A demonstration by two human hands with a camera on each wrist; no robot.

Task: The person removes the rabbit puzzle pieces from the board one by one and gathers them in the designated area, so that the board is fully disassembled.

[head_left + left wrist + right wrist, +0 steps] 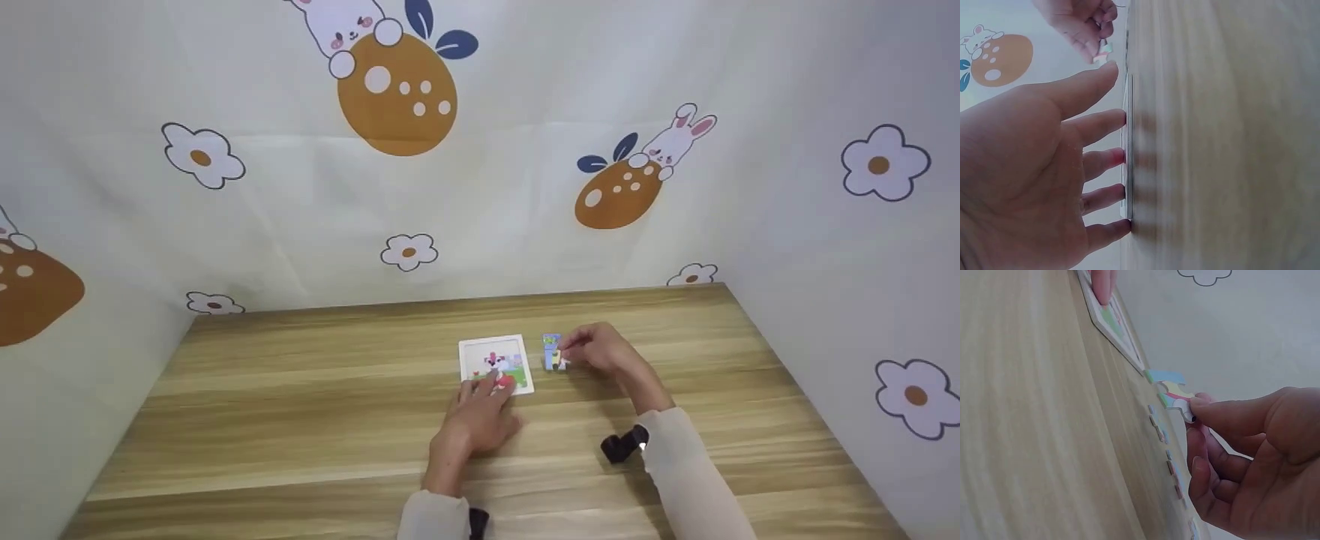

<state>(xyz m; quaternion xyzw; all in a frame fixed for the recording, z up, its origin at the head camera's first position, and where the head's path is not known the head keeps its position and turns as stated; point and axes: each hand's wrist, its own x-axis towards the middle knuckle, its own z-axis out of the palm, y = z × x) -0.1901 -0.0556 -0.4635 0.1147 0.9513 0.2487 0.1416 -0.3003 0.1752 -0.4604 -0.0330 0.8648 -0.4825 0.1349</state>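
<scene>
A square white-rimmed puzzle tray point(527, 375), partly filled with picture pieces, lies flat on the table. The fingers of my left hand point(478, 416) rest spread across its near edge, covering that part of it; the left wrist view shows them nearly straight. To the right of the tray, my right hand point(604, 351) pinches a colourful jigsaw piece point(1176, 399) between thumb and fingertips. In the right wrist view the piece is tilted up, with blue, yellow, red and white print on it.
Several loose jigsaw pieces point(1175, 475) lie in a row on the wooden table point(300, 405) by my right hand. A pale curtain point(510, 187) printed with rabbits and flowers stands behind the table and along its sides.
</scene>
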